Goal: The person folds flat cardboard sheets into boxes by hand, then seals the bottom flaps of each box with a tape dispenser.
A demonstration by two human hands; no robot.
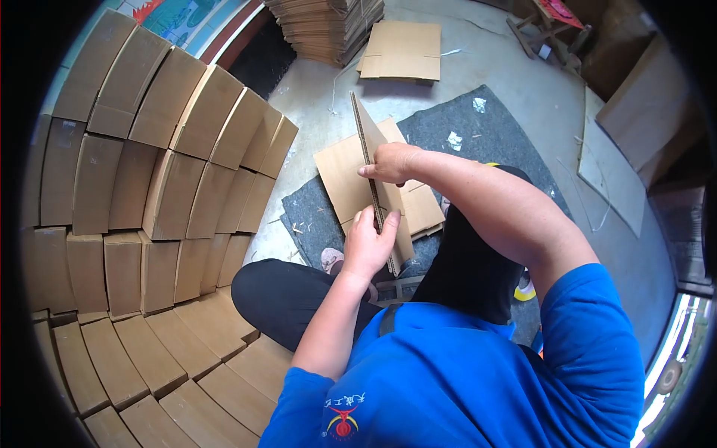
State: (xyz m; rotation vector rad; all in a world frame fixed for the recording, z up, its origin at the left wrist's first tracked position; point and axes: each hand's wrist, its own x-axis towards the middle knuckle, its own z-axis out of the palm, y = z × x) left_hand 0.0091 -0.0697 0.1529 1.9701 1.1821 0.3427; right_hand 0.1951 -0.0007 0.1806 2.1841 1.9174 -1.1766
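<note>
A folded-flat cardboard box (369, 125) stands on edge between my hands, its corrugated edge facing up toward me. My right hand (390, 163) grips it toward the far end, thumb on the left side and fingers on the other. Nearer to me, my left hand (371, 240) is closed around the same edge, thumb to the right. Below lie more flat cardboard pieces (340, 175), partly hidden by the held one and my right arm. They rest on a dark grey mat (478, 131).
Closed cardboard boxes (179, 104) are stacked in rows along my left side. A tall pile of flattened cardboard (325, 30) and a lower one (403, 51) stand ahead. A yellow tape roll (525, 288) sits by my right leg. A wooden stool (549, 31) is at far right.
</note>
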